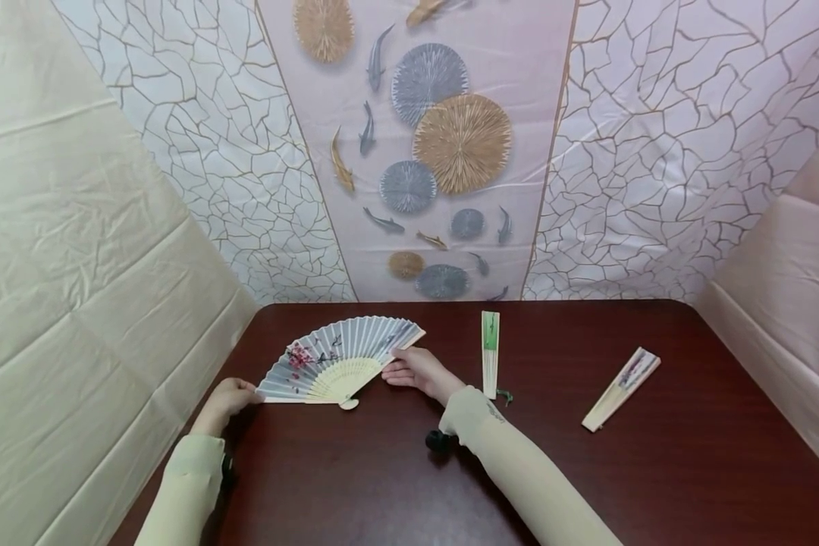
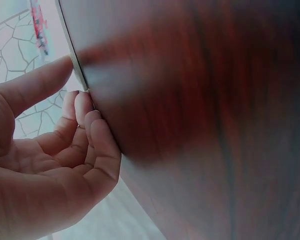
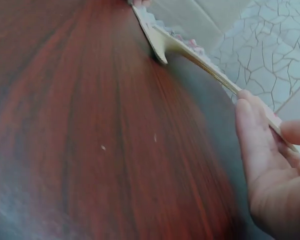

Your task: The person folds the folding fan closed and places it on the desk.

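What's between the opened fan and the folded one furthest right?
In the head view, the right hand, gripping the opened fan, and its sleeve; then a green folded fan with its tassel; then bare tabletop up to the other folded fan.

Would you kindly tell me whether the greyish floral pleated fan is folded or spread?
Spread: the fan forms a wide arc, its pale ribs radiating from the pivot.

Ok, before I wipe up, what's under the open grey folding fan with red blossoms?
The dark red wood-grained table shows around the fan; whatever lies directly beneath it is covered and can't be seen.
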